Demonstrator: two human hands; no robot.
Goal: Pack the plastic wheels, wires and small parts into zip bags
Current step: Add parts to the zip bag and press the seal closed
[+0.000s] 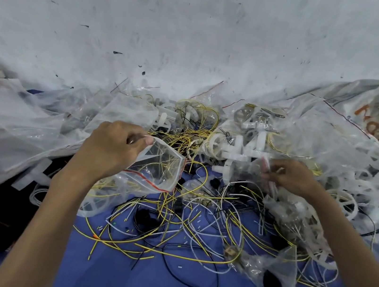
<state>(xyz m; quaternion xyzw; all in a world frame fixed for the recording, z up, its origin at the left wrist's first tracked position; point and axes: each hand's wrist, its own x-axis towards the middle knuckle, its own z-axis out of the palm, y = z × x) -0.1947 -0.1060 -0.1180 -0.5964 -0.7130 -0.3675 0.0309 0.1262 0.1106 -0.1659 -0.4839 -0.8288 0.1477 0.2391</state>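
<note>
Here the left hand pinches the rim of an open zip bag, its mouth gaping above the wires strewn on the blue cloth. The right hand, fingers curled, pinches a second bag just beside the white wheels.

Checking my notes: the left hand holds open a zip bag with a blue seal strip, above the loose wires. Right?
Not blue. The head view shows the left hand holding open a zip bag with a red seal strip, above the loose wires.
</note>
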